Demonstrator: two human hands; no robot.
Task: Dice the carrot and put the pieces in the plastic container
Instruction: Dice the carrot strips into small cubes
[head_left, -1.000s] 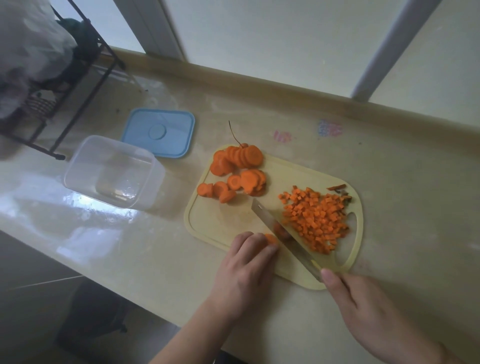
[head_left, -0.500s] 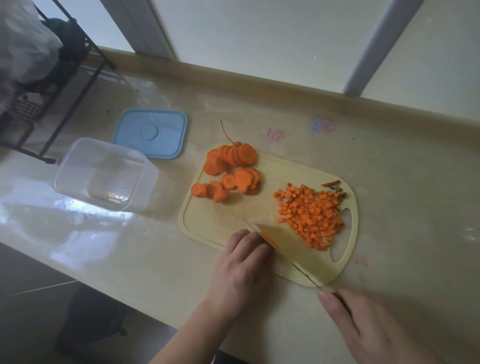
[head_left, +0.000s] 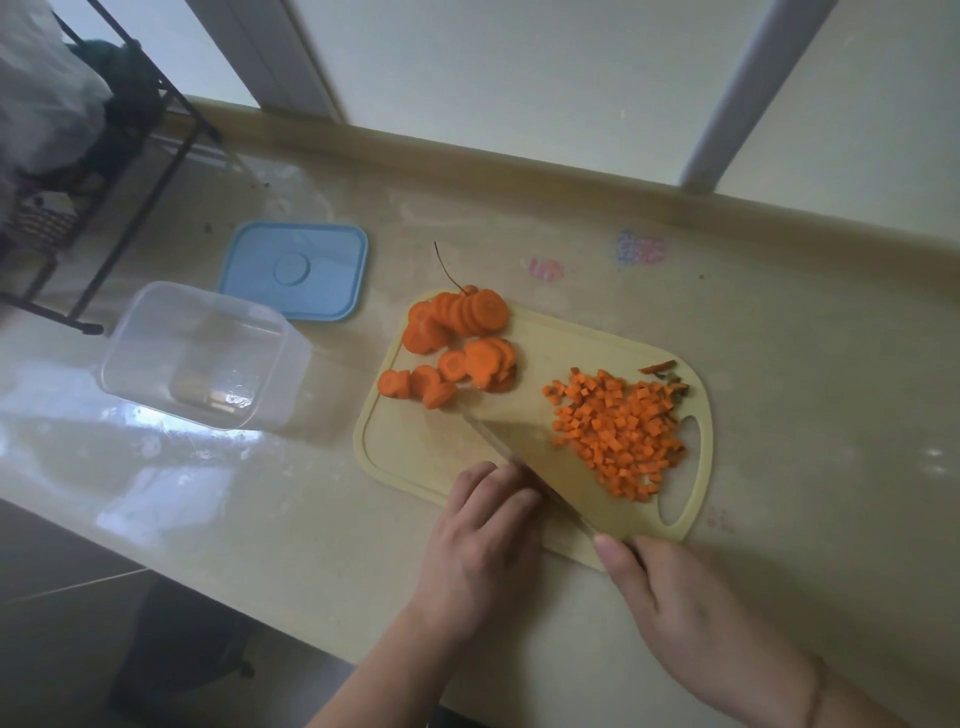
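Note:
On the yellow cutting board (head_left: 571, 343) lie a heap of carrot slices (head_left: 457, 343) at its far left and a pile of diced carrot (head_left: 618, 431) at its right. My right hand (head_left: 691, 613) grips the handle of a knife (head_left: 514, 457), whose blade runs from the hand toward the slices. At the board's near edge my left hand (head_left: 483, 540) has its fingers curled down against the blade; whatever lies under them is hidden. The clear plastic container (head_left: 197, 353) stands empty to the left of the board.
The container's blue lid (head_left: 296, 270) lies flat behind it. A black wire rack (head_left: 130, 171) with bags stands at the far left. A raised ledge (head_left: 519, 166) runs along the back of the counter, whose front edge is just below my wrists.
The knife blade has swung from beside the diced pile to a line against my left fingertips. The orange piece seen at my fingertips earlier is no longer visible.

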